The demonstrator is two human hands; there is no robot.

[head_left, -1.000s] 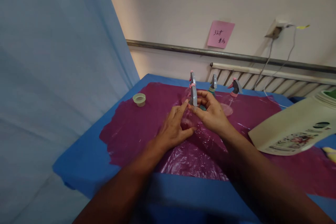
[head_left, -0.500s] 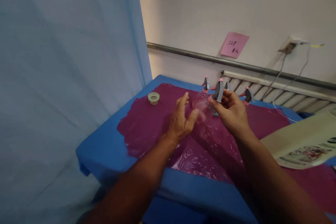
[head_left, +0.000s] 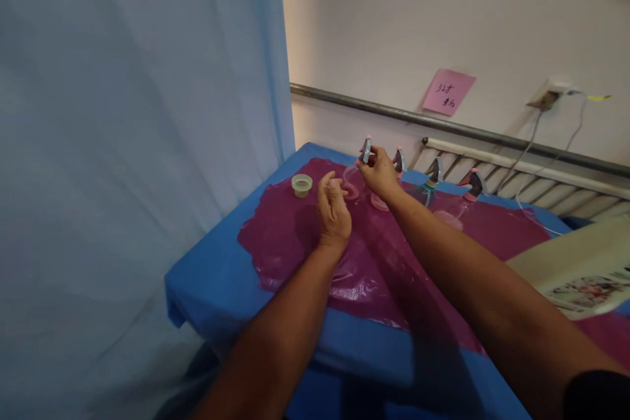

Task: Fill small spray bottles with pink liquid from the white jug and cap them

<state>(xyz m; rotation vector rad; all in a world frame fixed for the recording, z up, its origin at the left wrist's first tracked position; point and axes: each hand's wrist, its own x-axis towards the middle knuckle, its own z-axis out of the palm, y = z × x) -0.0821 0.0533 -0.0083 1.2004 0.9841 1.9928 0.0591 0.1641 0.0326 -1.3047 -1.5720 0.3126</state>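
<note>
My right hand point(head_left: 380, 170) grips a clear spray bottle point(head_left: 351, 177) by its grey and pink trigger head. The bottle is at the far side of the purple plastic sheet point(head_left: 280, 230), and whether its base touches the sheet I cannot tell. My left hand point(head_left: 335, 210) is beside the bottle's lower part, fingers loosely bent and apart, holding nothing. To the right stand several more spray bottles: a clear one point(head_left: 380, 202) partly hidden by my right hand, a teal one point(head_left: 427, 194) and another clear one point(head_left: 453, 216). A small pale green cup point(head_left: 302, 185) sits left of my left hand.
The purple sheet covers a blue-draped table point(head_left: 207, 262). A large cream container point(head_left: 575, 262) lies at the right. Behind run a metal pipe point(head_left: 354, 101), a radiator point(head_left: 531, 177) and a socket with cables point(head_left: 546, 95). A blue curtain point(head_left: 147, 111) hangs left; a pink note point(head_left: 449, 92) is on the wall.
My right hand has carried the spray bottle left and away from me, to the left end of the other bottles. My left hand has turned, its fingers bending beside the bottle. The view has shifted slightly.
</note>
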